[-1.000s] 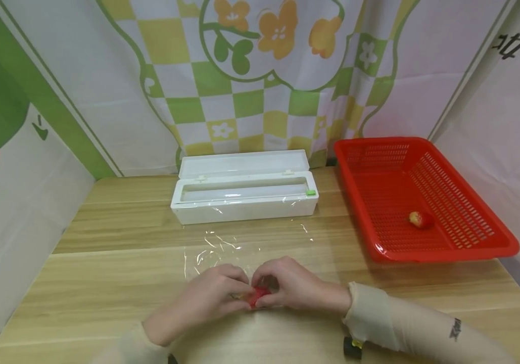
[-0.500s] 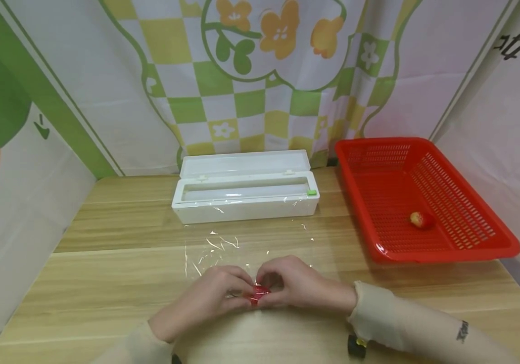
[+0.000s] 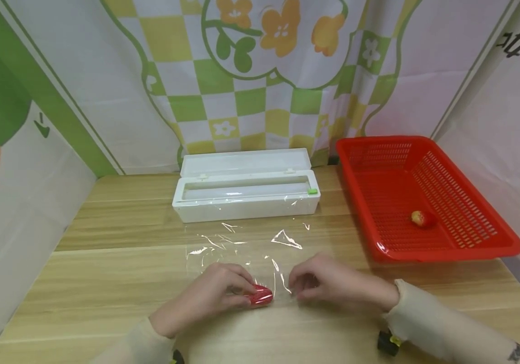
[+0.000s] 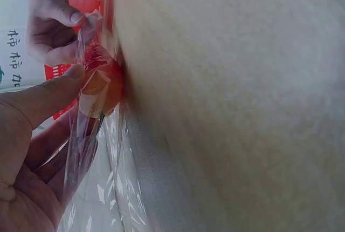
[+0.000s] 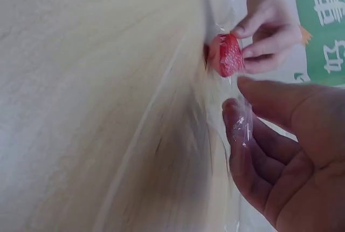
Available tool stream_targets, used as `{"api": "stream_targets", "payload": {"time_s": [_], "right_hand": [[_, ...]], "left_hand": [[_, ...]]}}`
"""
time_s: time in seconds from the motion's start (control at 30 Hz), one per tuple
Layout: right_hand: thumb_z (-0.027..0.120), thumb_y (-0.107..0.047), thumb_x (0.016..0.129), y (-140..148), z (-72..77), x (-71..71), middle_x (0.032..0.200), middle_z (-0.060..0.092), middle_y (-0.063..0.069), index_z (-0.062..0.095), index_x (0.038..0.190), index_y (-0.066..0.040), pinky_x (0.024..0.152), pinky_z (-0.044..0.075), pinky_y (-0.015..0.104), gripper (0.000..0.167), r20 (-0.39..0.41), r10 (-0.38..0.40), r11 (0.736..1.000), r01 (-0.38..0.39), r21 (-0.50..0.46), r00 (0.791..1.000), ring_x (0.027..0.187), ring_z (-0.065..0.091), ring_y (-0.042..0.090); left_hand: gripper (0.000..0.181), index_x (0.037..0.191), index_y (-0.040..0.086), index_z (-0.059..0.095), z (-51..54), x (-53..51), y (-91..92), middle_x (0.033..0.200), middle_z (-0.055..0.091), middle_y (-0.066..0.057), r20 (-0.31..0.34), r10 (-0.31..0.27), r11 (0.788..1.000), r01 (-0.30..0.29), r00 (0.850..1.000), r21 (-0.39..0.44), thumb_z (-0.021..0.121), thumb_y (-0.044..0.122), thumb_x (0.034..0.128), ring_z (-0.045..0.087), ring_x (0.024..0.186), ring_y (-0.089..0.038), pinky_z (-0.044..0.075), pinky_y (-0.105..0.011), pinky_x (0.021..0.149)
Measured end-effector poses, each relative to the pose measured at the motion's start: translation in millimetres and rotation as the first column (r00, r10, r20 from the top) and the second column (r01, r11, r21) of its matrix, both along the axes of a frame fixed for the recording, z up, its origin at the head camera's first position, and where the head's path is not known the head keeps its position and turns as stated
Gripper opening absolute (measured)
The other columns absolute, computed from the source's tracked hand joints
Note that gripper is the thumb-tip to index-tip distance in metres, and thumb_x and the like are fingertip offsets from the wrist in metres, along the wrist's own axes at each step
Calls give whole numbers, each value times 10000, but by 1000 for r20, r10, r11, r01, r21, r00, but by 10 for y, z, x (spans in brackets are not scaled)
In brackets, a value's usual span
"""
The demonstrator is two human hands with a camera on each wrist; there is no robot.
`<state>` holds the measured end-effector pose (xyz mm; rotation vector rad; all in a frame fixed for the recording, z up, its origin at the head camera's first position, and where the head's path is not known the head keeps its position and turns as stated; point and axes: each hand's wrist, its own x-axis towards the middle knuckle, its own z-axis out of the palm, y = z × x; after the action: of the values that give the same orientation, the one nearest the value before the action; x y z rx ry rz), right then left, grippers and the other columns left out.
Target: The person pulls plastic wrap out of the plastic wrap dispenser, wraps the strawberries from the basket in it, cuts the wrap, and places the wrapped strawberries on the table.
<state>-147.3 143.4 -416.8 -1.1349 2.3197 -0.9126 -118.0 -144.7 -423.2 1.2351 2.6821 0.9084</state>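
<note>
The left hand grips a strawberry through clear film, its red end jutting from those fingertips, perhaps so it cannot roll; just beside it, the right hand pinches more of the film between thumb and finger, seemingly to draw it snug; beyond both hands' fingers stands a white box; past the right fingers, a red basket holds a second strawberry.
</note>
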Motion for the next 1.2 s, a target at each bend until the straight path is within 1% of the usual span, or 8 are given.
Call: {"api": "stream_targets", "payload": {"time_s": [0.07,0.2,0.43,0.6,0.77,0.83,0.93,1.2], "right_hand": [[745,-68,851,44,-2,-2,880,739,-60,731,989,-119,737,573,180,147,47,-27,999,29,-38,999,777,634,-25],[746,-57,847,104,14,1,913,757,-14,742,984,-112,768,581,198,147,87,-76,995,82,-60,993,812,653,-1],[773,-44,813,129,64,3,867,748,-27,752,931,-118,712,571,190,140,39,-131,991,132,-21,991,758,629,-11],[783,-82,816,143,100,13,831,737,-89,761,889,-160,701,555,190,109,4,-154,987,153,45,988,734,613,-18],[780,-88,822,205,111,15,794,706,-121,753,903,-154,679,553,191,108,35,-171,983,168,68,985,715,613,-11],[779,-100,825,244,119,9,786,698,-132,752,900,-167,669,549,194,103,56,-174,982,169,80,983,705,608,-6],[779,-135,831,299,122,4,775,692,-151,758,876,-198,658,536,197,81,53,-167,982,162,94,985,693,592,-7],[776,-132,827,438,123,-4,756,697,-105,742,863,-167,637,553,220,60,84,-192,981,188,52,978,676,615,12]], "left_hand": [[159,931,175,797,5,-4,0,963,736,87,12,1,1000,0,1000,-8,835,185,778,674,915,-41,564,-261,873],[156,929,178,797,8,-9,1,977,737,93,34,13,1000,-13,999,-18,834,197,778,673,926,-35,563,-262,883],[163,932,182,798,6,-8,3,977,737,99,45,22,1000,-21,999,-14,834,201,775,670,919,-23,563,-262,884],[168,938,185,797,6,-9,2,966,734,101,44,13,1000,-13,999,-6,834,198,775,668,913,-21,560,-255,880],[180,951,173,797,6,-9,-11,965,735,92,48,5,1000,-5,999,7,834,179,774,670,913,-29,562,-246,873],[178,949,172,797,7,-6,-14,966,734,94,55,7,1000,-8,998,6,833,181,775,667,915,-27,561,-246,877],[170,943,174,796,7,0,-17,970,733,99,64,11,1000,-11,998,7,832,186,777,664,921,-23,559,-250,885],[169,926,179,796,-14,-18,-23,963,738,93,42,-7,999,6,999,32,840,156,764,671,914,-32,564,-232,866]]}}
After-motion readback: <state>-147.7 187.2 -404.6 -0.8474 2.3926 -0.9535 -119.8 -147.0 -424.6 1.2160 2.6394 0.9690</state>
